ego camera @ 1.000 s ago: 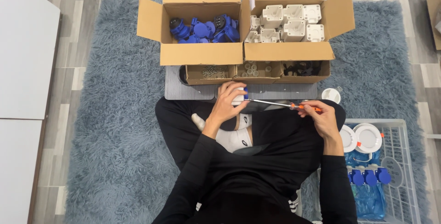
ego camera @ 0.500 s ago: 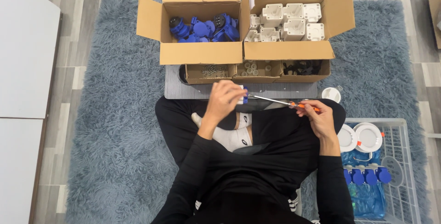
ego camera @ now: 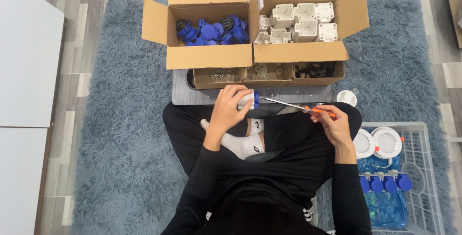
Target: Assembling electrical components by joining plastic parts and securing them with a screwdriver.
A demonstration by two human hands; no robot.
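Left hand (ego camera: 230, 109) grips socket (ego camera: 248, 100); screwdriver (ego camera: 293, 106) in right hand (ego camera: 334, 122).

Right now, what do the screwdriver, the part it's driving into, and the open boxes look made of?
Screwdriver: thin shiny shaft, likely steel; orange handle with a smooth look, probably plastic, held in the right hand.
Part in the left hand: white body with a blue end, matte and moulded-looking, probably plastic.
Boxes: plain brown cardboard, with folded flaps and raw edges.
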